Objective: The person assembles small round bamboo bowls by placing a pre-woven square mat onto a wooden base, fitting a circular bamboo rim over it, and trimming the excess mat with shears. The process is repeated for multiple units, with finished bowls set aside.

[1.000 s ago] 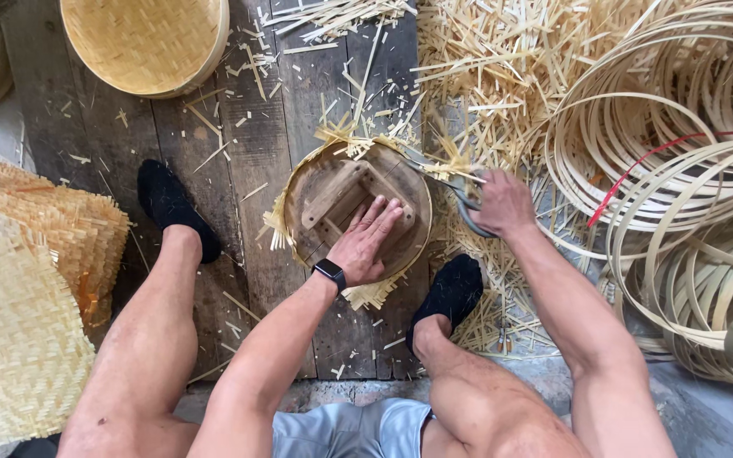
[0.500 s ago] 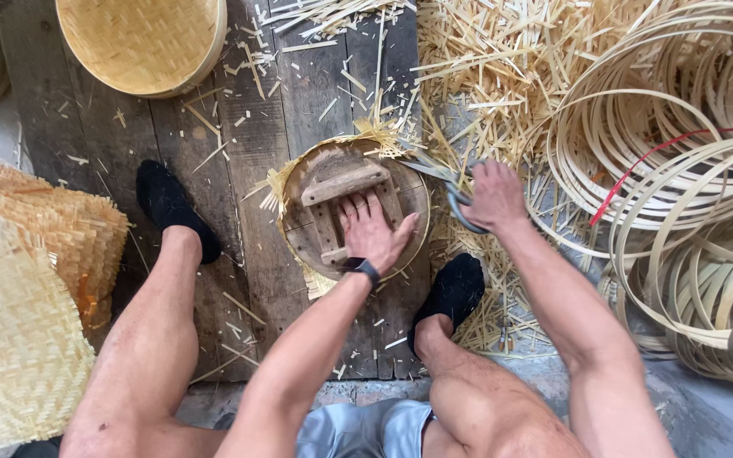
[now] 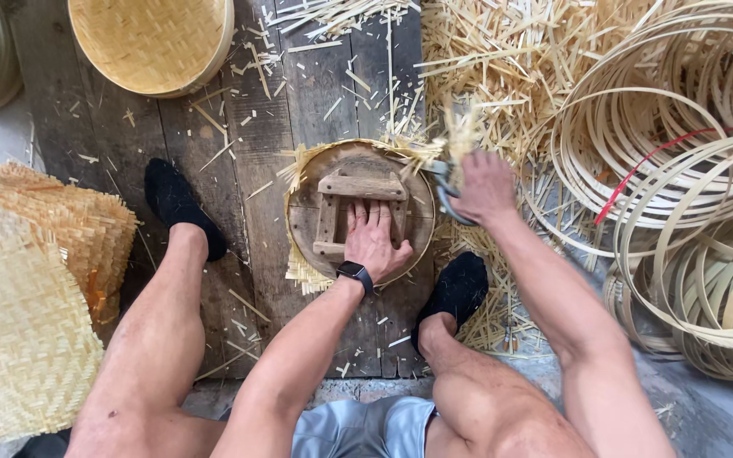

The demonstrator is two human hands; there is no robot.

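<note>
My left hand (image 3: 375,239) lies flat, fingers together, on a round wooden disc (image 3: 417,222) with a wooden H-shaped handle (image 3: 358,187) on top. The disc presses a woven bamboo mat whose frayed edges (image 3: 303,273) stick out around it. My right hand (image 3: 485,188) is closed around metal shears (image 3: 450,203) at the disc's right edge, where a tuft of bamboo strips (image 3: 460,136) stands up. A dark watch (image 3: 355,275) is on my left wrist.
A round woven basket tray (image 3: 153,42) sits at the top left. Stacked woven mats (image 3: 27,297) lie at the left. Coils of bamboo hoops (image 3: 689,170) fill the right. Loose bamboo offcuts (image 3: 485,51) litter the plank floor. My black-socked feet (image 3: 176,203) flank the disc.
The disc and mat have turned under my left hand, which now lies flat lower on the disc. My right hand with the shears has shifted slightly along the rim.
</note>
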